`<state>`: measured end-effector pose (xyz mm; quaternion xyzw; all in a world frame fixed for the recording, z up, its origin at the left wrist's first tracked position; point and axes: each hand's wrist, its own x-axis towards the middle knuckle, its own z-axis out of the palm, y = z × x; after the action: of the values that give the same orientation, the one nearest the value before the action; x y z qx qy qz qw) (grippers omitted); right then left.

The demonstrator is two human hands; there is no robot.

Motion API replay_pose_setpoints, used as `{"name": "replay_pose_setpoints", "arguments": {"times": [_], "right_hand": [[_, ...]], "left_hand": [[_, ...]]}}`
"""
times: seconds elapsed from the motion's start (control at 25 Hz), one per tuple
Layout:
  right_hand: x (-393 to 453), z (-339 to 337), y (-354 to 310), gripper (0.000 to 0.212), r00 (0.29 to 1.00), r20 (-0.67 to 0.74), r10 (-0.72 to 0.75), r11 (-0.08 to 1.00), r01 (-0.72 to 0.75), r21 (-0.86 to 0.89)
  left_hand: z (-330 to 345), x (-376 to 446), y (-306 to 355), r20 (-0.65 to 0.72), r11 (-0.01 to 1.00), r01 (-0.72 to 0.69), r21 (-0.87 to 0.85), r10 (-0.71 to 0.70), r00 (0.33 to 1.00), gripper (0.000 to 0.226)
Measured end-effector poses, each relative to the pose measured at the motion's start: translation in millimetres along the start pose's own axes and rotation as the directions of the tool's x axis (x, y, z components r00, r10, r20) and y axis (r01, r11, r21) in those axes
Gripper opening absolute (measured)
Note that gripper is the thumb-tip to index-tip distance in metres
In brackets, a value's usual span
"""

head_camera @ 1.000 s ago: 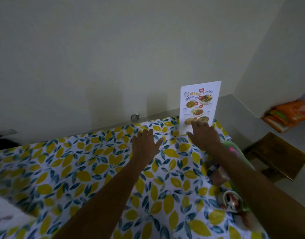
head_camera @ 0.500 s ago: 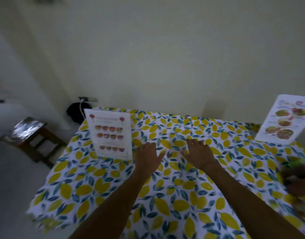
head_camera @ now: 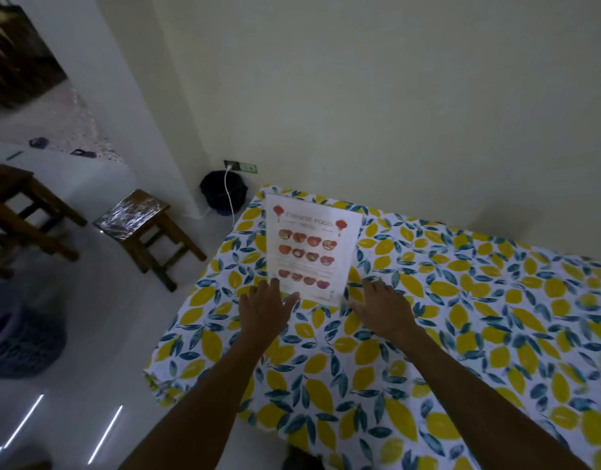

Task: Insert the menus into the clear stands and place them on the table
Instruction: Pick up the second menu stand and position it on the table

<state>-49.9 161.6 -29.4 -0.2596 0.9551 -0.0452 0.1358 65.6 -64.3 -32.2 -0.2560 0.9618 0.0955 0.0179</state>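
Observation:
A white Chinese food menu in a clear stand stands upright near the far left corner of the table, which wears a cloth of yellow lemons and blue leaves. My left hand hovers open at the stand's lower left corner, fingers spread. At the lower right corner my right hand is open too, fingertips close to the base. Whether either hand touches the stand is unclear. No other menu shows.
The table's left edge drops to a white floor. A wooden stool with a shiny top and a second wooden stool stand to the left. A black bin with a white cable sits against the wall.
My view has swung left, away from the menu at the right corner. Both hands moved from the table's middle up to the base of the Chinese food menu stand.

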Motion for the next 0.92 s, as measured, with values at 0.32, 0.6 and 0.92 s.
{"name": "replay_pose_setpoints", "arguments": {"times": [0.32,0.6,0.92], "right_hand": [[46,49,-33,0.045,0.981,0.007,0.193,0.864,-0.174,0.473],[62,51,-36,0.026,0.963,-0.098,0.249,0.814,-0.153,0.561],[192,-7,-68,0.026,0.945,-0.227,0.236,0.892,-0.118,0.436]], "left_hand": [[20,92,-58,0.2,0.976,0.092,-0.196,-0.052,0.978,0.079],[7,143,-65,0.227,0.876,-0.007,-0.482,0.133,0.965,0.037],[-56,259,-79,0.102,0.842,-0.108,-0.528,0.189,0.977,0.032]]}}
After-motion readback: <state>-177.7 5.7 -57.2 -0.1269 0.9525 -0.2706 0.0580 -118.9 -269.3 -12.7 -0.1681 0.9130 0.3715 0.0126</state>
